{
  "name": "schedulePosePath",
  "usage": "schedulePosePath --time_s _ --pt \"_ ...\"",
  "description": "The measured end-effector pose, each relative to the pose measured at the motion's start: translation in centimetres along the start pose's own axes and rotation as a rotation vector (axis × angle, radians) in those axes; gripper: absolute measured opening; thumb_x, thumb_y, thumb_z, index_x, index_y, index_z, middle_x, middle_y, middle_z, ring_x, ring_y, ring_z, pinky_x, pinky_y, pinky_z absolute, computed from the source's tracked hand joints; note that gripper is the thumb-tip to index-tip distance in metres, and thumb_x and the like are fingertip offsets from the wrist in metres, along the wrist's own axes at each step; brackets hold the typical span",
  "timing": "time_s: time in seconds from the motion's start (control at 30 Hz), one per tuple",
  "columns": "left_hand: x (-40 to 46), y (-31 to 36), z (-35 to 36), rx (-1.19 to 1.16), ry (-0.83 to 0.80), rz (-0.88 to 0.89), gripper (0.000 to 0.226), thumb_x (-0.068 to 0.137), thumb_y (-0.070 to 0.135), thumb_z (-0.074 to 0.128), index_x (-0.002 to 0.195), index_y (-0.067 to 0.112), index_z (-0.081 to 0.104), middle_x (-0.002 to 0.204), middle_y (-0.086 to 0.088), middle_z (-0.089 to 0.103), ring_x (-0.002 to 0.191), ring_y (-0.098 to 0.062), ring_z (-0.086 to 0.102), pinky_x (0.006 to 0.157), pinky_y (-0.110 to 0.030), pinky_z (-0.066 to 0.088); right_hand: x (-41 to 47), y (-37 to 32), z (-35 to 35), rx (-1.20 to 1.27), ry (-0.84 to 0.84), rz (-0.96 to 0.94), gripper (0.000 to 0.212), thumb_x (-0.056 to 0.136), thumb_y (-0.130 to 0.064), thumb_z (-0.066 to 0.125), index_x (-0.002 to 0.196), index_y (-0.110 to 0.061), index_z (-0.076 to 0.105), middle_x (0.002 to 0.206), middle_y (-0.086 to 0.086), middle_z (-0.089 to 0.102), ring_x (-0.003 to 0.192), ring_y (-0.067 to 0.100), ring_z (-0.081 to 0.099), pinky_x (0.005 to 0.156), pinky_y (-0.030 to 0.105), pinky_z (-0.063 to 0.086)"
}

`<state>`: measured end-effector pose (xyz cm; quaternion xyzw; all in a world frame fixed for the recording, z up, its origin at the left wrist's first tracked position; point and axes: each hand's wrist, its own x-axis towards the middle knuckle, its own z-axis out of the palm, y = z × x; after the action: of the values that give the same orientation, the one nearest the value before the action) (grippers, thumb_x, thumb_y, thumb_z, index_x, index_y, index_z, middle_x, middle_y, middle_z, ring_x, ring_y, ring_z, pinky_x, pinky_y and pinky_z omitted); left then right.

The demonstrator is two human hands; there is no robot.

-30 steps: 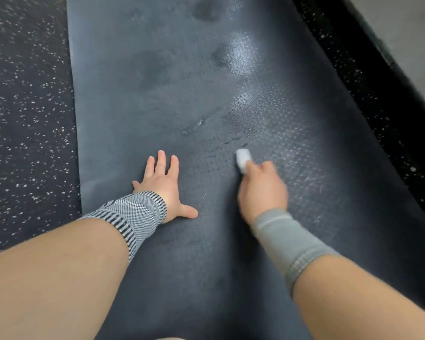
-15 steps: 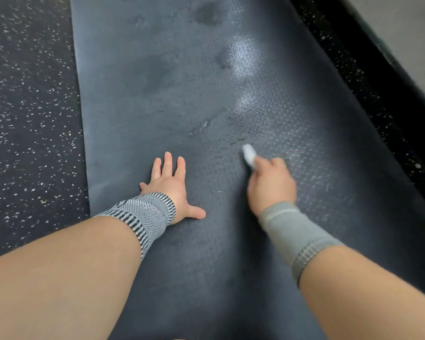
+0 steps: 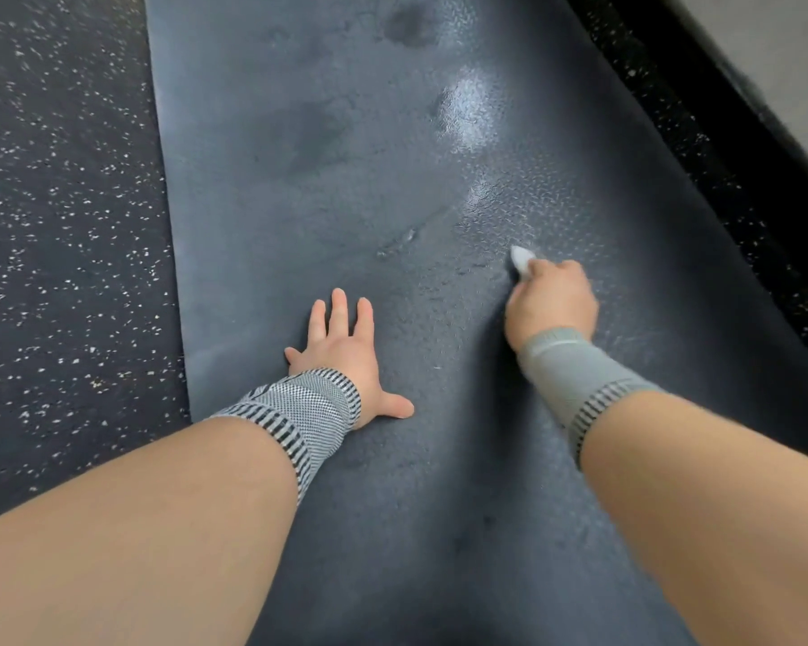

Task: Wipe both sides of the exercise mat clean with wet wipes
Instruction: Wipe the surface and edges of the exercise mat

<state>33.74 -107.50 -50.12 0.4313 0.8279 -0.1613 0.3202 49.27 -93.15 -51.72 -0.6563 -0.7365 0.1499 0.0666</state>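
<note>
Lying flat along the speckled floor (image 3: 61,235), running from the near edge away toward the top of the view: the dark grey exercise mat (image 3: 299,146), with its left long edge straight beside the speckles and its right long edge beside a black strip (image 3: 700,132) against a pale wall (image 3: 794,62).

Pressing palm-down on the mat, left of its middle: the left hand (image 3: 346,352), fingers straight and together, thumb spread out toward the right, holding nothing. Wearing a black-and-white knitted wrist sleeve (image 3: 299,417) just behind the hand.

Gripping a bunched white wet wipe (image 3: 521,259) against the mat, right of the middle: the right hand (image 3: 551,303), fingers curled tight round the wipe, only its pale tip poking out beyond the knuckles, pointing away and leftward. Touching the mat surface with that tip. Wearing a plain grey wrist sleeve (image 3: 574,375) with a striped band at its rear.

Sitting well apart from each other, both hands, with bare mat between them.

Shining on the mat ahead of the wipe: wet glare patches (image 3: 472,109) over a dimpled texture. Showing further left and up: darker damp blotches (image 3: 411,25). Lying between the hands and the blotches: a small crease or scuff (image 3: 400,242), too blurred for telling which.
</note>
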Motion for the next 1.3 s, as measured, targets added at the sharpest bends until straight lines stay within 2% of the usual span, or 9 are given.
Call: schedulePosePath --time_s 0.17,0.23,0.3,0.43,0.5,0.63,0.83,1.07,1.3 --pt "-0.3 -0.2 -0.1 -0.052 0.025 0.035 0.145 0.054 0.07 0.079 0.151 0.027 -0.019 0.156 0.003 -0.031 0.146 -0.023 -0.022 0.112 -0.061 0.019 -5.7 -6.8 2.4 0.011 -0.301 -0.568 0.045 0.089 -0.02 0.049 0.125 -0.047 0.052 0.09 -0.003 0.035 0.07 0.026 0.048 0.069 0.029 0.042" --pt "-0.4 -0.2 -0.2 -0.052 0.026 0.036 0.144 0.055 0.069 0.079 0.151 0.026 -0.019 0.156 0.003 -0.031 0.146 -0.023 -0.022 0.112 -0.061 0.019 -4.9 -6.3 1.9 -0.034 -0.318 -0.65 0.041 0.091 -0.023 0.05 0.123 -0.047 0.054 0.089 -0.004 0.035 0.065 0.025 0.045 0.065 0.028 0.039" --pt "-0.5 0.0 -0.2 -0.026 0.019 0.023 0.142 0.057 0.07 0.078 0.151 0.026 -0.021 0.155 0.002 -0.033 0.146 -0.023 -0.023 0.112 -0.06 0.02 -2.2 -4.2 1.2 -0.085 -0.204 -0.518 0.031 0.091 -0.027 0.051 0.118 -0.04 0.061 0.095 0.002 0.044 0.073 0.031 0.055 0.07 0.03 0.044" --pt "-0.4 0.1 -0.3 -0.023 -0.009 0.015 0.142 0.059 0.07 0.077 0.149 0.026 -0.024 0.154 0.002 -0.036 0.145 -0.023 -0.024 0.113 -0.06 0.017 3.4 -0.1 -0.8 -0.082 0.034 0.06 0.028 0.093 -0.028 0.05 0.111 -0.013 0.065 0.107 0.013 0.052 0.091 0.034 0.059 0.069 0.03 0.036" --pt "-0.4 0.1 -0.3 -0.021 -0.005 0.016 0.142 0.059 0.07 0.077 0.15 0.026 -0.023 0.154 0.001 -0.036 0.145 -0.024 -0.024 0.113 -0.061 0.018 3.8 -0.7 -0.4 -0.048 0.036 0.15 0.03 0.093 -0.027 0.048 0.113 -0.009 0.063 0.11 0.014 0.052 0.095 0.036 0.058 0.071 0.031 0.036" --pt "-0.5 0.1 -0.3 -0.02 0.005 0.019 0.141 0.059 0.07 0.077 0.15 0.025 -0.022 0.154 0.001 -0.035 0.146 -0.024 -0.023 0.112 -0.061 0.019 0.4 -5.2 1.8 0.011 -0.064 -0.111 0.032 0.089 -0.018 0.046 0.118 -0.018 0.06 0.108 0.011 0.05 0.094 0.036 0.058 0.081 0.033 0.045" --pt "-0.6 0.0 -0.3 -0.04 0.018 0.033 0.142 0.057 0.069 0.078 0.151 0.025 -0.019 0.155 0.002 -0.033 0.146 -0.023 -0.023 0.112 -0.062 0.018 -3.6 -5.5 1.9 -0.003 -0.292 -0.694 0.033 0.09 -0.02 0.05 0.115 -0.041 0.06 0.088 -0.002 0.04 0.072 0.028 0.051 0.065 0.028 0.033" --pt "-0.5 0.2 -0.5 -0.023 -0.003 0.013 0.142 0.059 0.069 0.078 0.15 0.025 -0.022 0.155 0.001 -0.035 0.146 -0.024 -0.023 0.114 -0.061 0.017 -2.2 1.7 -0.2 -0.072 -0.013 -0.136 0.026 0.091 -0.023 0.045 0.107 -0.018 0.065 0.084 0.004 0.039 0.07 0.031 0.049 0.065 0.029 0.032" --pt "-0.7 0.0 -0.3 -0.053 0.025 0.031 0.141 0.058 0.068 0.078 0.152 0.024 -0.018 0.156 0.0 -0.031 0.146 -0.023 -0.022 0.112 -0.063 0.018 -11.2 -2.7 1.4 0.022 -0.206 -0.382 0.033 0.095 -0.026 0.041 0.126 -0.029 0.052 0.085 0.003 0.049 0.08 0.03 0.059 0.071 0.031 0.048"
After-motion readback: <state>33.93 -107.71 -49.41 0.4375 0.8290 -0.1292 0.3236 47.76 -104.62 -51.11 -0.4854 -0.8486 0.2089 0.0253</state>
